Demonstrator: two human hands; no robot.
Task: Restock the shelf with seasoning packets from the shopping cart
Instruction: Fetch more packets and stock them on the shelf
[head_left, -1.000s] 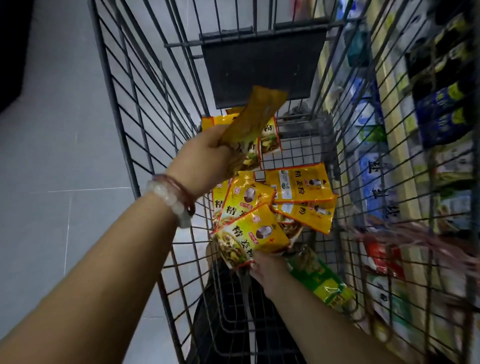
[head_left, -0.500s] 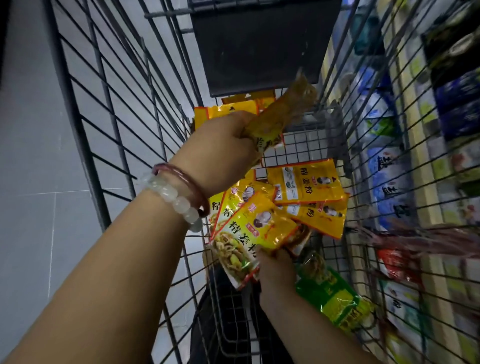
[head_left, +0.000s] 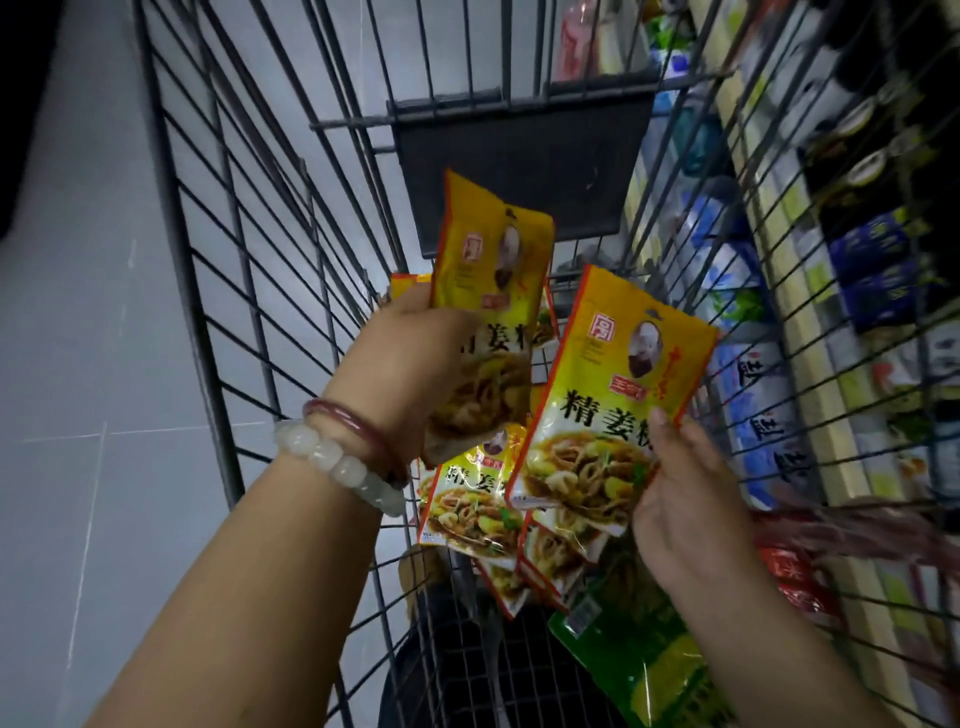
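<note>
Both hands raised, each gripping

Left hand (head_left: 410, 358) curls its fingers closed, back toward the camera (two bracelets at the wrist); right hand (head_left: 691, 499) pinches with thumb (head_left: 667, 431) extended upward, forearm bare.

Light: dim, cool, overhead.
Glare: sheen on the yellow packets (head_left: 613, 410).
Blur: shelf goods (head_left: 857, 270) soft.
Edges: wide-angle bowing.

We see from one head-worn camera, looking forward and steeply down into the wire shopping cart (head_left: 249, 322) from close above. The floor (head_left: 78, 364) fills our left edge, the shelf (head_left: 857, 291) our right, through the cart's mesh.
</note>
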